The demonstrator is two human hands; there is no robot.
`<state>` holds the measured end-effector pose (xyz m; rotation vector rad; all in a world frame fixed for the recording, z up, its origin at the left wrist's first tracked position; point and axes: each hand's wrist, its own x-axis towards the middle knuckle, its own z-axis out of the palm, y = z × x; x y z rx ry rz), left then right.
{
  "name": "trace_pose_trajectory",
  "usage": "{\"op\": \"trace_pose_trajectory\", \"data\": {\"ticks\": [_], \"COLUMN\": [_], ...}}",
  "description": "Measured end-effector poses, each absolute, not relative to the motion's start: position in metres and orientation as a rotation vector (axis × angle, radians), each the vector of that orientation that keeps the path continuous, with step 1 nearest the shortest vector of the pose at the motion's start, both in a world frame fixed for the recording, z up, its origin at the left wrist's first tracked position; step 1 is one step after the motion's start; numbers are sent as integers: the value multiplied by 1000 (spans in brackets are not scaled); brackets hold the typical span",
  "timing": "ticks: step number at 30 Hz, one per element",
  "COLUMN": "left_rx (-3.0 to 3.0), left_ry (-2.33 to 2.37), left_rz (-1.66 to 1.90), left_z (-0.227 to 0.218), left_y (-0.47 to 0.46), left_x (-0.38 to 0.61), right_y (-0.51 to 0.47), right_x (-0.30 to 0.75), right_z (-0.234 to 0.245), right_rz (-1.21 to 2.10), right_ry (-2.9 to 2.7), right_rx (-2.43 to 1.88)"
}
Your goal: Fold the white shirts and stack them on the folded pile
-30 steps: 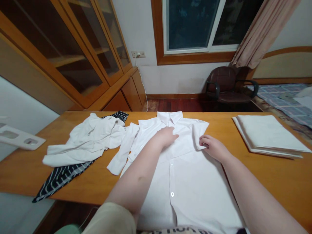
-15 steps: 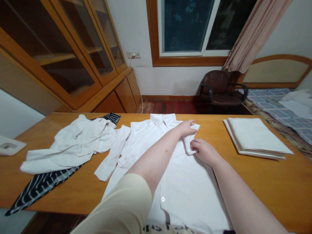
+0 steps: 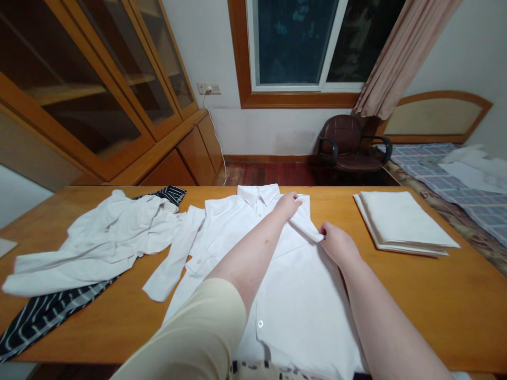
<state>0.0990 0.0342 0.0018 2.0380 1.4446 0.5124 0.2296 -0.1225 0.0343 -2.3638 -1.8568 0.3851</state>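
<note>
A white collared button-up shirt (image 3: 301, 295) lies front up on the table. My left hand (image 3: 288, 206) reaches across it to the shoulder right of the collar, with its fingers closed on the cloth there. Lower down, my right hand (image 3: 338, 244) pinches the end of a folded strip of the shirt, apparently its sleeve, stretched slantwise between my two hands. The other sleeve (image 3: 172, 264) lies bent out over the tabletop on the left. My left forearm covers part of the shirt front.
On the left of the wooden table (image 3: 415, 301) lies a crumpled white garment (image 3: 119, 227) over a black striped cloth (image 3: 59, 311). A stack of folded white cloth (image 3: 404, 219) sits at the right. Beyond stand a brown armchair (image 3: 344, 142), a glass-door cabinet (image 3: 158, 126) and a bed (image 3: 447, 174).
My right hand has pulled the folded strip outward to the right, so it now runs straighter from my left hand. The view has shifted slightly to the right.
</note>
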Motion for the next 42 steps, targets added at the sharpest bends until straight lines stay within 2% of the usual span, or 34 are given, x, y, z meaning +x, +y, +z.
{"op": "trace_pose_trajectory", "data": {"ticks": [8,17,26,30,34,42], "left_rx": [2067,2303,2442,2405,2431,2387], "left_ry": [1474,1427,1280,1357,1392,1380], "left_rz": [429,418,-213,-214,-142,-21], "left_z": [-5,19,27,18,9,7], "left_y": [29,0,-104,-116,-108,-100], "left_x": [106,83,-22,-73,-108,-124], "right_y": [-124,-119,-116,-117,-119,-118], "right_x": [236,243,253,250,250,257], "right_z": [38,31,22,23,28,32], "right_rz": [467,442,321,244,177,493], "right_ry": [-1911,-1810,-1777,-1866,-1772,-1680], "right_rx": [-2429,-2442,-2363,-2296,-2446,-2623]}}
